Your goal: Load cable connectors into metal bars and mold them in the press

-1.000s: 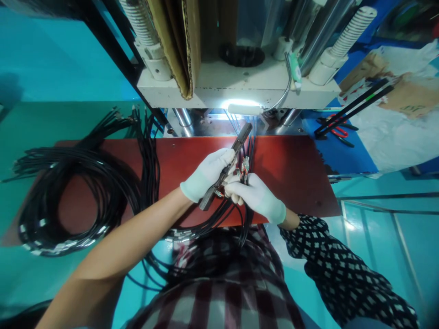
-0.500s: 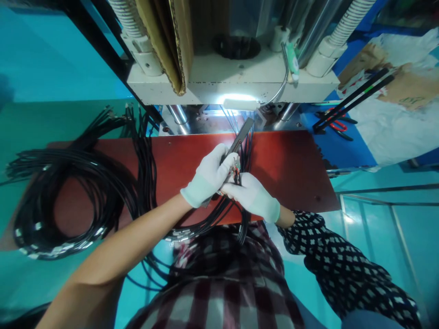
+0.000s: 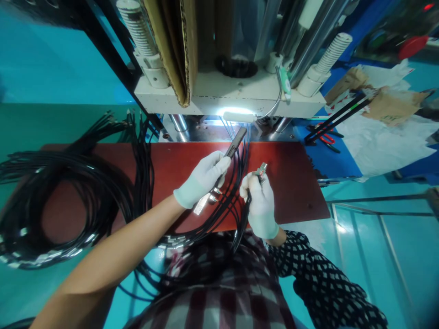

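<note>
Both my hands wear white gloves over a red-brown work board point(image 3: 291, 173). My left hand point(image 3: 202, 179) is closed round a long dark metal bar point(image 3: 235, 144) that points up toward the machine; small metal-tipped wire ends sit along the bar near my fingers. My right hand point(image 3: 259, 203) is closed on a black cable point(image 3: 240, 228), with its small metal connector end point(image 3: 261, 171) sticking up above my fingers. More black cables run from between my hands down to my lap.
A big coil of black cables point(image 3: 68, 196) lies on the left of the board. A white press machine point(image 3: 229, 93) with a lit lamp stands behind. Red-handled scissors point(image 3: 324, 137) and black rods lie on the blue surface at the right, next to white sheets.
My right hand has drawn away to the right from the bar, taking one cable end with it. My left hand keeps the bar, now a little lower.
</note>
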A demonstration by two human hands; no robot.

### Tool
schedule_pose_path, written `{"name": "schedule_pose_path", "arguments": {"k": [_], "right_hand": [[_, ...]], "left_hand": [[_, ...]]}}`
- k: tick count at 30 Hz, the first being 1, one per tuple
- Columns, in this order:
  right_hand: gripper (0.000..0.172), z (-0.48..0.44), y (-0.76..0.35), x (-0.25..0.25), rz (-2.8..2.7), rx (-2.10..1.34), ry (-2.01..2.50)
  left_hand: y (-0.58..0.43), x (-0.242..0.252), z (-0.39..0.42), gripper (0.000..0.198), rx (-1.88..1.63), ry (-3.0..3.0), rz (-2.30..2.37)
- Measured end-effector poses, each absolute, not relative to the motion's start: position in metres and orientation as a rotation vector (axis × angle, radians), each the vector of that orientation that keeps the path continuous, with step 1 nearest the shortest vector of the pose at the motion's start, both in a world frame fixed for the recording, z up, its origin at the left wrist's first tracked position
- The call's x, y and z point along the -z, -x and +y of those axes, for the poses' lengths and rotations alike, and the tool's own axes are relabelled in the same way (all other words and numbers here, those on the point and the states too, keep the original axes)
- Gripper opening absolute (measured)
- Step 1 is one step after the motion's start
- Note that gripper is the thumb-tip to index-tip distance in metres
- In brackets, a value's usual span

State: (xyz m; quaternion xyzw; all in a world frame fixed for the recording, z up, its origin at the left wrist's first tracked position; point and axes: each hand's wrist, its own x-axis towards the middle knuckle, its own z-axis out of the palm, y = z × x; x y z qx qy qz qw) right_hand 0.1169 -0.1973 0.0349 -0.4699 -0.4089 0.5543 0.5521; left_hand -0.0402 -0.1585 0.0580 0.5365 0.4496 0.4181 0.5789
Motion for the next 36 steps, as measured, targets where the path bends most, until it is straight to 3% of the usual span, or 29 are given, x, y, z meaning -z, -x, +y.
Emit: {"name": "schedule_pose_path", "arguments": {"k": [7, 14, 21, 26, 31, 36], "right_hand": [[0.021, -0.187, -0.126, -0.053, -1.253, -1.616, 1.250], [0.030, -0.175, -0.116, -0.065, -1.516, -1.674, 1.183], [0.024, -0.173, -0.119, -0.059, -1.570, -1.626, 1.274], [0.021, -0.169, -0.120, -0.061, -1.648, -1.714, 1.185], [0.018, -0.167, -0.119, -0.056, -1.701, -1.569, 1.253], [0.018, -0.176, -0.127, -0.054, -1.661, -1.361, 1.248]], "left_hand": [[0.038, -0.065, -0.159, 0.039, -0.931, -1.161, 0.910], [0.038, -0.061, -0.158, 0.041, -0.973, -1.263, 0.889], [0.035, -0.058, -0.160, 0.036, -0.937, -1.573, 1.196], [0.035, -0.059, -0.160, 0.038, -0.859, -1.379, 0.985], [0.034, -0.062, -0.160, 0.032, -0.886, -1.692, 1.274], [0.036, -0.061, -0.159, 0.040, -0.925, -1.461, 1.112]]}}
